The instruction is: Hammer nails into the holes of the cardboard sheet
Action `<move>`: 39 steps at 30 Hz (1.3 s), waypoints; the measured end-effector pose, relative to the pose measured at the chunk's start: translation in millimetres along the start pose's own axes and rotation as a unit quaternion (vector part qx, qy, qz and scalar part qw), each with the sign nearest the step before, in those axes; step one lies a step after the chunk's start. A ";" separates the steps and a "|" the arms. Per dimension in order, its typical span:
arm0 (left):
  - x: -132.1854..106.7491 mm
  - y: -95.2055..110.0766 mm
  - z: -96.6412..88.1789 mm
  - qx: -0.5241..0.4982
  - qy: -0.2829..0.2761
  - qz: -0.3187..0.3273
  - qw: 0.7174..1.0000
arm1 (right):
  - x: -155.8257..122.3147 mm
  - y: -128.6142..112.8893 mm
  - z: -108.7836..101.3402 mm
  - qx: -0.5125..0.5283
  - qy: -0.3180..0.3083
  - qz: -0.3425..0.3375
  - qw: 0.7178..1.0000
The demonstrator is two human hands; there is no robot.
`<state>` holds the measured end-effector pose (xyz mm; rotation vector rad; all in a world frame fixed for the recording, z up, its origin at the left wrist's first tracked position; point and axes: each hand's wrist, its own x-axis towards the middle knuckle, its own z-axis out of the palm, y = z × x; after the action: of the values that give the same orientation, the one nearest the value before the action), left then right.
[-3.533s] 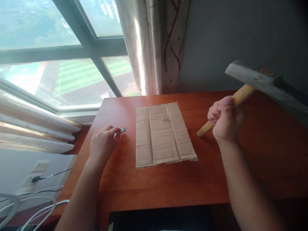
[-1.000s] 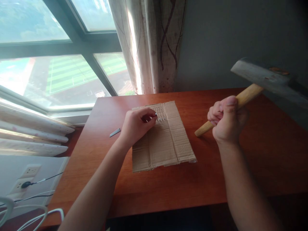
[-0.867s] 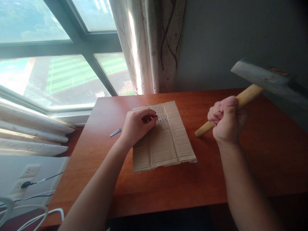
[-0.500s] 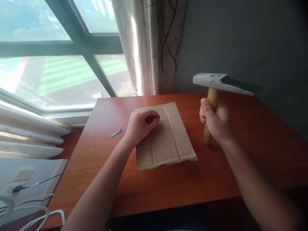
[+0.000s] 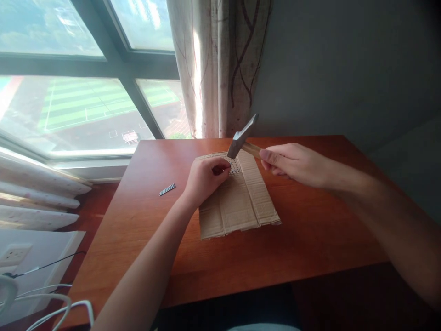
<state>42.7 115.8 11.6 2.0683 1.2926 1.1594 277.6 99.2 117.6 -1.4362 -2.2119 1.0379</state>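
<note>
My right hand (image 5: pixel 289 161) grips the wooden handle of a hammer (image 5: pixel 240 139). The hammer's metal head is tilted, its striking face low and close to my left fingertips. My left hand (image 5: pixel 206 178) rests over a brown cardboard sheet (image 5: pixel 239 207), thumb and forefinger pinched around a nail that is mostly hidden by the fingers. Beneath those fingertips, near the sheet's far edge, lies a small pale plate dotted with rows of holes (image 5: pixel 235 166). Several loose nails (image 5: pixel 167 189) lie together on the table to the left of my left hand.
The reddish-brown wooden table (image 5: pixel 310 230) stands against a window (image 5: pixel 86 105) and a curtain (image 5: pixel 206 69). White cables (image 5: pixel 65 303) and a wall socket (image 5: pixel 15 254) are at the lower left. A grey wall (image 5: pixel 327 69) rises behind the table.
My right hand has swung the hammer left and inward, from upright at the right to over the dotted plate. My left hand keeps its pinch there. The view has shifted slightly.
</note>
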 end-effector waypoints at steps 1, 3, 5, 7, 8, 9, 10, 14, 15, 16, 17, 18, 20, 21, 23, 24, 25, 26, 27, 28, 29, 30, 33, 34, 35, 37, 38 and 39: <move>0.0 -0.3 0.1 -0.002 -0.002 0.000 1.000 | 1.1 -2.1 0.8 -0.001 0.002 -0.002 1.000; -0.1 -0.5 0.0 -0.006 -0.008 -0.002 1.000 | 3.5 -3.4 3.3 -0.016 -0.006 -0.001 1.000; -0.1 -0.3 -0.1 -0.009 -0.012 -0.006 1.000 | 5.3 -2.9 5.2 -0.032 -0.018 0.001 0.999; -0.2 0.2 -0.2 -0.011 -0.014 -0.009 1.000 | 5.6 -2.8 5.6 -0.034 -0.016 0.001 0.999; -0.2 0.4 -0.2 -0.011 -0.014 -0.010 1.000 | 5.3 -3.0 5.4 -0.028 -0.009 0.001 1.000; -0.3 0.6 -0.1 -0.011 -0.015 -0.010 1.000 | 4.8 -3.3 5.2 -0.022 -0.001 0.002 1.000; -0.4 0.6 0.0 -0.011 -0.017 -0.009 1.000 | 4.3 -3.5 5.1 -0.018 0.005 0.005 1.000; -0.6 0.3 0.3 -0.012 -0.016 -0.014 1.000 | 4.3 -1.6 6.3 -0.027 -0.003 0.012 1.000; -0.6 0.3 0.3 -0.011 -0.016 -0.016 1.000 | 4.5 -0.9 6.6 -0.028 -0.008 0.010 1.000; -0.5 0.4 0.2 -0.009 -0.017 -0.016 1.000 | 4.6 -0.4 6.8 -0.024 -0.009 0.009 1.000; -0.5 0.6 0.1 -0.005 -0.018 -0.014 1.000 | 4.7 0.1 7.0 -0.017 -0.006 0.009 1.000; -0.4 0.8 0.0 -0.002 -0.020 -0.011 1.000 | 4.7 0.6 7.3 -0.009 0.001 0.009 1.000; -0.4 1.1 -0.3 0.000 -0.021 -0.007 1.000 | 4.9 2.4 9.1 0.004 0.010 0.008 1.000; -0.5 1.0 -0.5 0.001 -0.022 -0.007 1.000 | 5.3 3.8 10.5 0.005 0.009 0.007 1.000; -0.7 0.5 -0.8 0.004 -0.025 -0.009 1.000 | 6.3 7.5 13.7 0.001 -0.004 0.005 1.000; -0.8 0.1 -0.9 0.004 -0.027 -0.011 1.000 | 6.9 9.4 15.1 -0.003 -0.011 0.005 1.000; -0.8 -0.1 -1.1 0.005 -0.027 -0.011 1.000 | 7.2 11.0 16.0 -0.005 -0.016 0.006 1.000; -0.7 -0.2 -1.3 0.006 -0.027 -0.010 1.000 | 7.3 12.2 16.5 -0.006 -0.016 0.007 1.000; -0.5 -0.1 -1.6 0.007 -0.027 -0.009 1.000 | 7.1 12.9 16.5 -0.004 -0.013 0.006 1.000; -0.2 0.4 -1.8 0.008 -0.026 -0.008 1.000 | 6.7 13.1 16.1 -0.001 -0.009 0.004 1.000; 0.2 1.1 -2.1 0.009 -0.025 -0.007 1.000 | 6.0 12.9 15.5 0.003 -0.004 0.001 1.000; 0.6 1.9 -2.4 0.010 -0.027 -0.007 1.000 | 5.4 12.4 14.8 0.007 -0.001 0.001 1.000; 1.2 5.0 -3.9 0.010 -0.036 -0.010 0.999 | 3.7 11.0 13.3 0.016 0.006 0.009 1.000; 1.1 5.9 -4.8 0.006 -0.037 -0.013 0.999 | 3.4 10.8 13.1 0.018 0.006 0.014 1.000; 0.7 6.7 -6.2 -0.002 -0.035 -0.017 0.999 | 3.2 10.8 13.0 0.019 0.007 0.019 1.000; -0.6 8.1 -10.1 -0.015 -0.018 -0.022 0.999 | 2.7 11.3 12.8 0.021 0.007 0.024 0.999; -1.4 8.7 -12.6 -0.011 -0.009 -0.021 1.000 | 2.3 11.5 12.5 0.022 0.008 0.026 0.999; -2.3 9.2 -15.1 0.003 -0.003 -0.017 1.000 | 1.8 11.6 12.1 0.022 0.009 0.027 0.999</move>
<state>34.4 108.5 25.7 2.0446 1.3241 1.1343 277.3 98.6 100.7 -1.4876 -2.1370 1.0799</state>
